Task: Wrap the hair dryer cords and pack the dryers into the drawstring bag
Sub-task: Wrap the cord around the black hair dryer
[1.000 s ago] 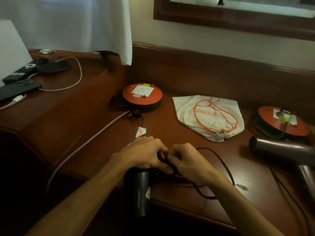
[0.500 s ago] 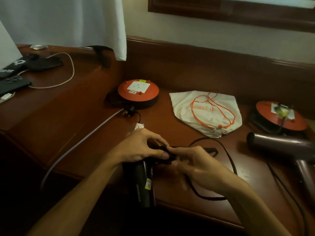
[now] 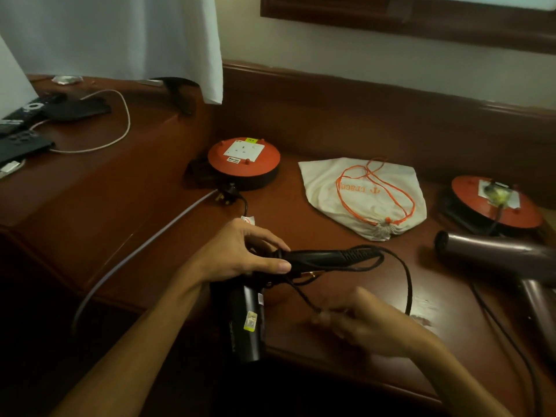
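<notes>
My left hand (image 3: 240, 254) grips a black hair dryer (image 3: 246, 320) where its folded handle (image 3: 325, 257) meets the barrel, which hangs over the table's front edge. Its black cord (image 3: 403, 284) loops out to the right and back. My right hand (image 3: 367, 326), blurred, pinches that cord low at the centre. A cream drawstring bag (image 3: 331, 191) with orange cord lies flat behind, its mouth gathered shut. A second, brown hair dryer (image 3: 499, 254) lies at the right, its cord (image 3: 505, 335) trailing toward the front edge.
Two orange cable reels stand on the wooden table (image 3: 150, 212): one (image 3: 243, 161) behind my left hand, with a plug and grey cable (image 3: 144, 248) running forward-left, one (image 3: 496, 203) at far right. Remotes, a phone (image 3: 21, 145) and a white cable lie on the raised left shelf.
The dryer's handle has come into view, swung out to the right under my left hand. My right hand has dropped down and toward me along the cord, stretching the loop.
</notes>
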Demonstrator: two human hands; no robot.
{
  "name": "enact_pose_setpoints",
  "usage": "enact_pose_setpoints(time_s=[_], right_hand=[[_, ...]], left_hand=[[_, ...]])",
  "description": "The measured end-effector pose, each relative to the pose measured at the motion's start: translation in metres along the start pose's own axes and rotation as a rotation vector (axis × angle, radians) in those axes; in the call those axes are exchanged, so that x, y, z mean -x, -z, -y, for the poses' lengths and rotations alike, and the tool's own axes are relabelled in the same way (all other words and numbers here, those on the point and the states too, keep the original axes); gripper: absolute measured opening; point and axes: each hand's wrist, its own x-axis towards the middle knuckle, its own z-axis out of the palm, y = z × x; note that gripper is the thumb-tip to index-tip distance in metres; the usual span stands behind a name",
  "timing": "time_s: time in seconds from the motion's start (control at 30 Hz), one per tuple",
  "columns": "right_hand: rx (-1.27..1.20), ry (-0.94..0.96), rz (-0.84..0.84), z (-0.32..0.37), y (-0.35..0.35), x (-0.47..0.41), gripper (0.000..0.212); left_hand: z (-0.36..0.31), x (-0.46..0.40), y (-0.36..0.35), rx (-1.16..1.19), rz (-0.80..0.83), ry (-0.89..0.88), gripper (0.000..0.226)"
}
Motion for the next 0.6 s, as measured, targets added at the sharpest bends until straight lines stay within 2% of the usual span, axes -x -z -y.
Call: enact_pose_setpoints(time_s=[0.07,0.13,0.17,0.3,0.43,0.5,0.6], right_hand=[[-0.078,-0.039,-0.104,-0.013,0.007,-0.01,0.022],[-0.166,-0.001,-0.172,-0.019,0.014,-0.023,0.009],[-0.16,0.025,-0.18,-0.019,0.02,-0.03,0.015],[0.08,0.09,-0.011,-0.012,0.04,-0.068,0.008],[0.13,0.086,0.085,0.006,0.054,-0.091,0.015],[0.183,0.112,0.13,0.018,0.057,-0.097,0.017],[0.276,0.138,0.175,0.036,0.059,-0.1,0.015]], left_hand=[[0.001,0.003,0.003,0.019,-0.014,-0.01,0.031],[0.002,0.006,0.004,0.039,-0.003,-0.006,0.033],[0.002,0.007,0.003,0.041,0.018,0.001,0.034],[0.002,0.009,-0.006,-0.098,0.13,0.017,0.048],[-0.006,0.007,-0.01,-0.355,0.188,0.076,0.067],[-0.01,0.002,-0.011,-0.545,0.216,0.073,0.071],[-0.011,-0.006,-0.013,-0.689,0.248,0.1,0.07]])
